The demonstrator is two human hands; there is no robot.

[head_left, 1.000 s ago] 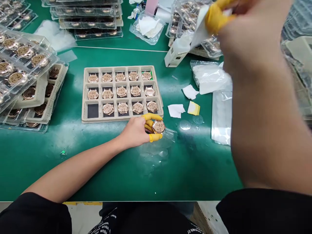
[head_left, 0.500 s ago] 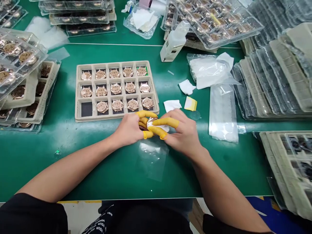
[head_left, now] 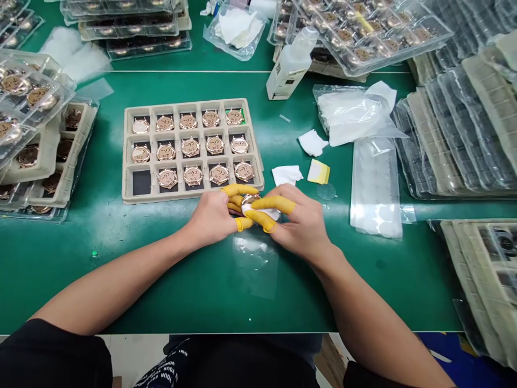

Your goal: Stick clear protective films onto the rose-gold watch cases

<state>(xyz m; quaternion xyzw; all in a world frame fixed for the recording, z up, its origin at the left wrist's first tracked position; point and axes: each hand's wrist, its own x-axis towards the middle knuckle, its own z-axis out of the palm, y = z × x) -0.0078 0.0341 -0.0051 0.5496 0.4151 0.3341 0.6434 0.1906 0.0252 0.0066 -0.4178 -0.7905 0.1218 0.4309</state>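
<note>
My left hand [head_left: 214,215], with yellow finger cots, pinches a rose-gold watch case [head_left: 249,200] just in front of a beige tray [head_left: 129,161]. My right hand [head_left: 301,221], also in yellow cots, presses a small white wipe [head_left: 271,214] against the case. The tray holds several rose-gold watch cases [head_left: 193,175] in its compartments; the front-left compartment [head_left: 141,182] shows only black lining. A clear plastic film [head_left: 255,258] lies on the green table below my hands.
Stacked trays of watch cases [head_left: 36,134] sit at the left, back [head_left: 133,24] and right [head_left: 456,134]. A white bottle [head_left: 288,67], plastic bags [head_left: 351,116], white wipes [head_left: 286,174] and a yellow pad [head_left: 318,172] lie right of the tray. The table edge [head_left: 258,330] is near.
My right hand came down from near the camera with the wipe and now presses it on the watch case in my left hand. The view shifted slightly left.
</note>
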